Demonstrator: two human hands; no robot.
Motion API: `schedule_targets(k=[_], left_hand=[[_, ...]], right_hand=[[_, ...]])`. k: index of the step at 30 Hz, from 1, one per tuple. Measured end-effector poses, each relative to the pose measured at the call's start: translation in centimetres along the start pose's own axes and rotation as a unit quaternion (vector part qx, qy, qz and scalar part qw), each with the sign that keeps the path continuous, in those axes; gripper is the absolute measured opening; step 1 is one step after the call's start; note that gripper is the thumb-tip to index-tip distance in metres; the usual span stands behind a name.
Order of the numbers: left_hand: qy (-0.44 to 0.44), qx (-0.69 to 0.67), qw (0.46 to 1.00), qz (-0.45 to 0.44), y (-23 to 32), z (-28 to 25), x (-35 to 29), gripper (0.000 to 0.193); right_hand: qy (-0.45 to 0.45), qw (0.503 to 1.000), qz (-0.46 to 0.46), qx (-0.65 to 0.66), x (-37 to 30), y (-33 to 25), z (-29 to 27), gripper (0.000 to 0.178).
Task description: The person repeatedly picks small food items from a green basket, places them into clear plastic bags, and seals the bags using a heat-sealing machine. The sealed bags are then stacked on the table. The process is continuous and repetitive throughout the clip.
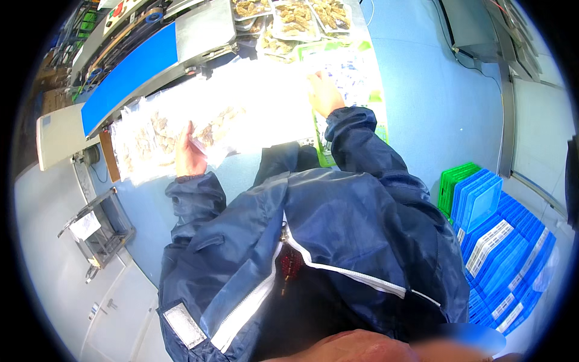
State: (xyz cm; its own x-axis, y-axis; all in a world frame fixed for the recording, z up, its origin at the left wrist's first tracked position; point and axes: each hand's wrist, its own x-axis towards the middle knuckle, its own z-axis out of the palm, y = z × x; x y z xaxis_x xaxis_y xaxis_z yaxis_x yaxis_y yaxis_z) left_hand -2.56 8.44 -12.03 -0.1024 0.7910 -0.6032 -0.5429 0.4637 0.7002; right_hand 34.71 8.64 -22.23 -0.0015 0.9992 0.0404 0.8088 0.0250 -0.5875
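My left hand (190,155) is closed on the near edge of a clear plastic bag (218,130) with brownish food pieces in it. More such bagged pieces (142,142) lie to its left on the bright table. My right hand (325,95) is at the left side of a green basket (326,158) that holds many small white and blue packets (356,75). Its fingers are bent together, and glare hides what is between them, if anything. The middle of the table (274,99) is washed out white.
A machine with a blue conveyor belt (136,78) runs along the far left. Trays of brownish food (295,21) are stacked at the back. Stacked blue crates (500,253) and a green crate (449,187) stand on the floor to the right. A metal stand (105,232) is at the left.
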Motion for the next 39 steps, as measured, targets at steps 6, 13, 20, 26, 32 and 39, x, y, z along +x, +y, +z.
schedule_targets(k=[6, 13, 20, 26, 32, 39], left_hand=[[-0.001, -0.007, 1.0, 0.011, 0.1, 0.5, -0.8, 0.046], [-0.036, -0.05, 0.998, -0.022, -0.2, 0.3, -2.4, 0.039], [-0.229, -0.114, 0.963, -0.079, -1.6, 3.5, -4.2, 0.039], [-0.242, -0.106, 0.961, -0.078, -5.2, 2.6, -4.7, 0.043], [-0.335, -0.165, 0.922, -0.104, -5.8, 6.1, -7.0, 0.054], [-0.328, -0.199, 0.918, -0.106, -7.7, 7.4, -7.6, 0.055]], right_hand=[[-0.053, 0.998, -0.007, 0.016, 1.2, 0.9, -0.8, 0.033], [-0.132, 0.832, 0.254, 0.475, 0.9, -0.9, -6.2, 0.02], [-0.267, 0.913, -0.039, 0.306, 2.1, -10.6, -19.1, 0.028], [-0.217, 0.967, -0.126, 0.045, 0.7, -13.7, -20.2, 0.028], [-0.122, 0.967, -0.217, 0.06, -1.3, -15.6, -23.0, 0.037], [-0.202, 0.952, -0.196, 0.12, -0.3, -15.4, -22.0, 0.021]])
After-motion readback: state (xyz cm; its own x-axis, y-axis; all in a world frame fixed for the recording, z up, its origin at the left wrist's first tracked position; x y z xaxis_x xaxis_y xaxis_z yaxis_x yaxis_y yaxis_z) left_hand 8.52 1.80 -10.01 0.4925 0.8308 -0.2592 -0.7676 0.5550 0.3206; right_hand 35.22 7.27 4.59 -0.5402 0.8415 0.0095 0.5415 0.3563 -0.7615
